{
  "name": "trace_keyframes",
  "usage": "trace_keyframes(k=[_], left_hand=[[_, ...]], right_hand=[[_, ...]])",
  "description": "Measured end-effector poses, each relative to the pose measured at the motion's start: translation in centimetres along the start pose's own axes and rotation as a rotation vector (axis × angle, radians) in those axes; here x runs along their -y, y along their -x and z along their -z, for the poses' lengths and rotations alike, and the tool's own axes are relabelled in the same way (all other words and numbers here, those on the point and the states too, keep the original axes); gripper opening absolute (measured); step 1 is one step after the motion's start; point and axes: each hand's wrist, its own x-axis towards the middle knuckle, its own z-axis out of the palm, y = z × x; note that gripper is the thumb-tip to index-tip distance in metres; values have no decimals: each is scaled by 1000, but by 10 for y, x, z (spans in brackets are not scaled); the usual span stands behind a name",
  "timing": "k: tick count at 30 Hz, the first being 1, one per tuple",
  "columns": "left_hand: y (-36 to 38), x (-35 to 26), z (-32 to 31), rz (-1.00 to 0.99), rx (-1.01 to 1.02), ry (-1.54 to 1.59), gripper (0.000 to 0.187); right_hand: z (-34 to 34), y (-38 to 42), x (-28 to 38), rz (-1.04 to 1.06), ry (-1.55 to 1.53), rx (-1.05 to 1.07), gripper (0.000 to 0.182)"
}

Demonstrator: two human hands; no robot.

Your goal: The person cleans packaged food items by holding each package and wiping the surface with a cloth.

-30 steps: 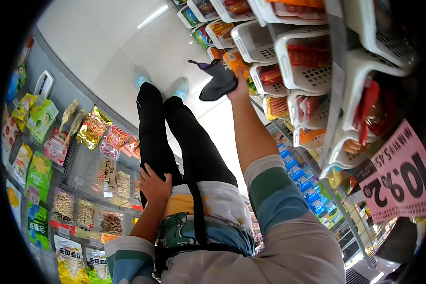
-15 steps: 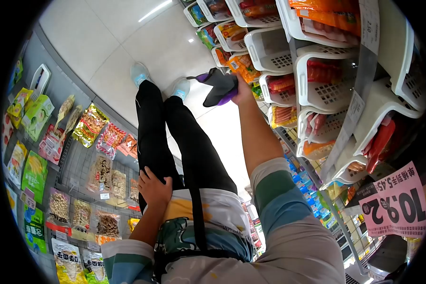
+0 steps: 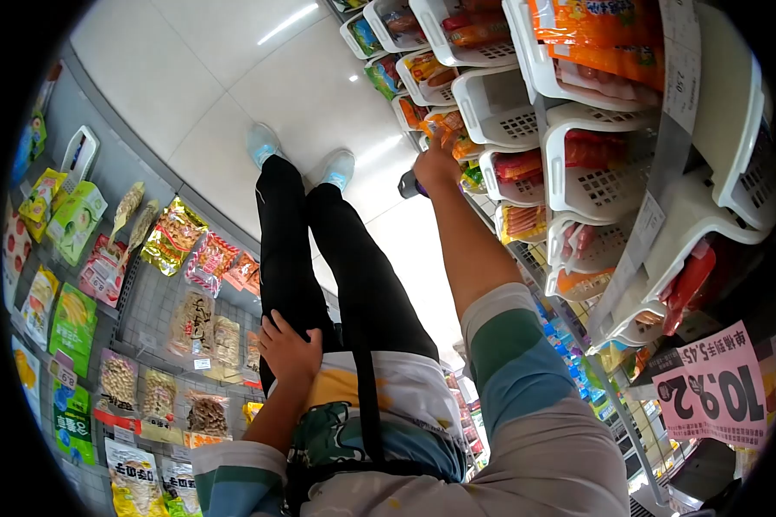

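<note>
My right hand point(image 3: 439, 164) reaches out beside the baskets, its fingers up against an orange snack packet point(image 3: 445, 127). A black and purple item point(image 3: 410, 184) juts out from under this hand, most of it hidden behind the hand and wrist. My left hand point(image 3: 290, 346) lies spread on my upper thigh, over the black trousers point(image 3: 278, 250), holding nothing.
White plastic baskets point(image 3: 497, 105) of packaged sausages and snacks line the right side. Bagged nuts and snacks point(image 3: 116, 383) hang on a grey mesh rack at left. A pink price sign point(image 3: 712, 386) hangs at lower right. Pale floor tiles point(image 3: 207, 69) lie ahead.
My right hand has turned and moved toward the orange packet. The black and purple item, earlier spread out in view, now shows only a small part. My left hand stays on my thigh.
</note>
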Motion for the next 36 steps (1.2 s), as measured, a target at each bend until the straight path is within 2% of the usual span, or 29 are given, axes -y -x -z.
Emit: trace_keyframes(k=[3, 9, 13, 15, 17, 18, 19, 21, 24, 25, 27, 30, 33, 35, 36], left_hand=[[-1, 0, 2, 5, 21, -7, 79], [-4, 3, 0, -2, -8, 14, 81], [-3, 4, 1, -1, -2, 3, 80], [-2, 5, 2, -2, 5, 1, 80], [-3, 3, 2, -6, 7, 10, 81], [-3, 3, 0, 4, 8, 20, 81], [-3, 3, 0, 13, 9, 25, 82], [-2, 4, 2, -1, -1, 24, 82], [-4, 7, 3, -7, -12, 20, 82], [-5, 8, 1, -12, -11, 17, 82], [-5, 11, -5, -15, -15, 16, 82], [-6, 14, -13, -22, -18, 18, 81], [-6, 19, -18, -8, -30, 34, 81], [-5, 19, -19, -6, -41, 46, 81], [-5, 19, -16, -8, -52, 48, 80]], right_hand=[[-8, -11, -2, 18, -32, 14, 74], [-8, -32, -19, 52, -218, -129, 56], [2, -47, -23, -34, -318, 30, 47], [5, -44, -16, -39, -300, -48, 41], [21, -9, 10, -165, -296, -235, 35], [18, 4, 19, -103, -379, -408, 30], [15, 8, 24, -20, -361, -448, 28], [22, 3, 40, -48, -456, -314, 33], [64, -9, 72, -123, -501, -297, 38], [65, -28, 77, -110, -541, -319, 50], [70, -55, 85, -180, -489, -285, 53], [59, -83, 82, -281, -423, -215, 53], [43, -103, 73, -265, -376, -180, 48], [32, -91, 67, -231, -410, -249, 45], [29, -82, 63, -164, -516, -440, 44]])
